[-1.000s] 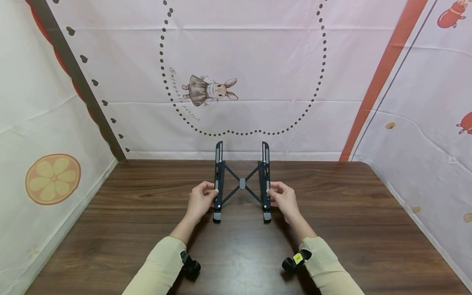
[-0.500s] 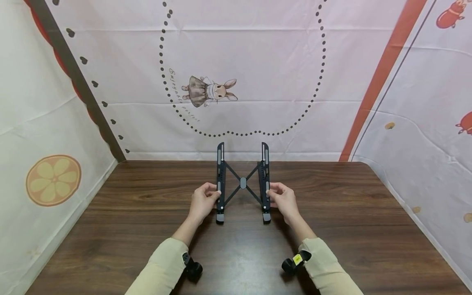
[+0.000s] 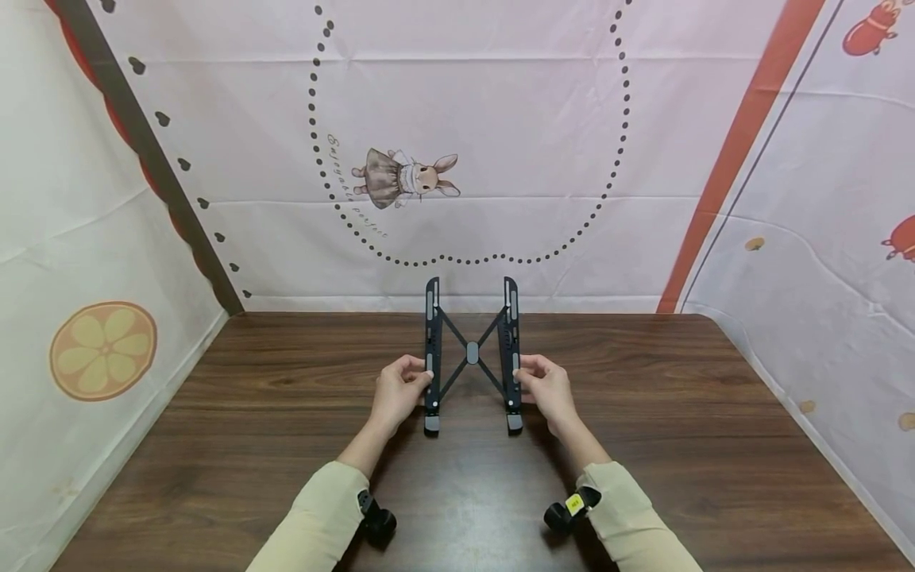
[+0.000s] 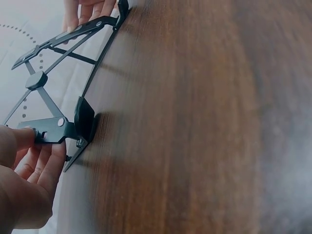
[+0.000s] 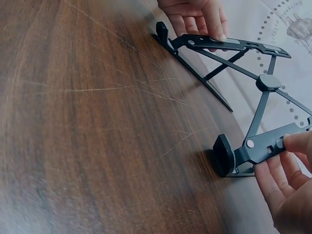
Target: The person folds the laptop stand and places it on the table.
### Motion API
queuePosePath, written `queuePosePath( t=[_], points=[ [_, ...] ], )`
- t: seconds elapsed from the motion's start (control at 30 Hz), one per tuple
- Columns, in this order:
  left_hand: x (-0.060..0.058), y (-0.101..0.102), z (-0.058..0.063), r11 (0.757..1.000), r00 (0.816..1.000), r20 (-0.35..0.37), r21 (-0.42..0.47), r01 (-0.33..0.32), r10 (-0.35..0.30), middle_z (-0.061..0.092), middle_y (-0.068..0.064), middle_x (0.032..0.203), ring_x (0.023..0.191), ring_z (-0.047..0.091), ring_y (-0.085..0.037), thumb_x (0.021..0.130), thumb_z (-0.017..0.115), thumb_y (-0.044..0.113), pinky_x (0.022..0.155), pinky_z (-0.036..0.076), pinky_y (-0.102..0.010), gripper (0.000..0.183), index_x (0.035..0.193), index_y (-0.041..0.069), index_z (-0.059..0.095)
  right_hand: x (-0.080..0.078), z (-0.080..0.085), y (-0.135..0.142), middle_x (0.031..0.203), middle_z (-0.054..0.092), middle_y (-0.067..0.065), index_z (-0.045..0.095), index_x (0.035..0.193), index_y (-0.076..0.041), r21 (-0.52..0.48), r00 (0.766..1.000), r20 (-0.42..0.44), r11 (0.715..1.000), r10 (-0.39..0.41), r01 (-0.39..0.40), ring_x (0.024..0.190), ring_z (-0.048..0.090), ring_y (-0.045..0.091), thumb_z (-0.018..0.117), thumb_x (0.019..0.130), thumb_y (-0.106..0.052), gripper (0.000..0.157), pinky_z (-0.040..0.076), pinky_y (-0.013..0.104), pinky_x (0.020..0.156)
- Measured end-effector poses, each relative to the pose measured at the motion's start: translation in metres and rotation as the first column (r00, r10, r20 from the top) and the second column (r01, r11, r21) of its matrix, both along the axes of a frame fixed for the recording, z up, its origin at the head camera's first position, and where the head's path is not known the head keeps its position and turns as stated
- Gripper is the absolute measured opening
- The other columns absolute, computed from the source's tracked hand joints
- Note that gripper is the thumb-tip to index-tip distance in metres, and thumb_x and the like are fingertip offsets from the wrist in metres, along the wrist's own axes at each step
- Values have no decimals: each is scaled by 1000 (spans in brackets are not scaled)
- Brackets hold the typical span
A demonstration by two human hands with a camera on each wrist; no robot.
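Observation:
A black folding laptop stand (image 3: pixel 472 353) stands on the brown wooden table (image 3: pixel 322 334), its two side arms joined by crossed bars with a grey hub. Its arms slope upward away from the person, as both wrist views show, with upturned lips at the near ends. My left hand (image 3: pixel 396 393) pinches the left arm, thumb on top and fingers beneath. On the opposite side my right hand (image 3: pixel 550 393) pinches the right arm in the same way. In the left wrist view the thumb lies by a grey pad near the lip (image 4: pixel 84 118).
Behind the table hangs a pale printed cloth (image 3: pixel 536 159) with a rabbit figure and dotted lines. More cloth (image 3: pixel 107 238) closes off the left and right sides. A small black camera (image 3: pixel 379 524) is strapped at each wrist.
The two side arms of the laptop stand have come closer together, and the crossed bars have narrowed. My left hand has moved to the right, my right hand slightly to the left.

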State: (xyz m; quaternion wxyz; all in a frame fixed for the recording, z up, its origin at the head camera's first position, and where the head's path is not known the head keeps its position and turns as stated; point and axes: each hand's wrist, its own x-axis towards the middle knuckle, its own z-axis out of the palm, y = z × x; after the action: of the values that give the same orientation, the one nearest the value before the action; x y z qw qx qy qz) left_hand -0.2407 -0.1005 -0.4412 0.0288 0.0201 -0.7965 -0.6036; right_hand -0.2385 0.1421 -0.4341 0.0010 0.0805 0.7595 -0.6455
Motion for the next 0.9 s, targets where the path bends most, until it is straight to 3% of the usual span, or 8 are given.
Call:
queuePosePath(
  t=[0.9],
  points=[
    [-3, 7, -1, 999, 1000, 10, 42, 6, -7, 69, -13, 87, 66, 65, -17, 85, 64, 8, 56, 55, -31, 16, 100, 4, 63, 1, 1, -9, 93, 61, 8, 62, 113, -5, 0, 1000, -13, 1000, 15, -15, 77, 62, 16, 61, 86, -7, 26, 55, 34, 67]
  ],
)
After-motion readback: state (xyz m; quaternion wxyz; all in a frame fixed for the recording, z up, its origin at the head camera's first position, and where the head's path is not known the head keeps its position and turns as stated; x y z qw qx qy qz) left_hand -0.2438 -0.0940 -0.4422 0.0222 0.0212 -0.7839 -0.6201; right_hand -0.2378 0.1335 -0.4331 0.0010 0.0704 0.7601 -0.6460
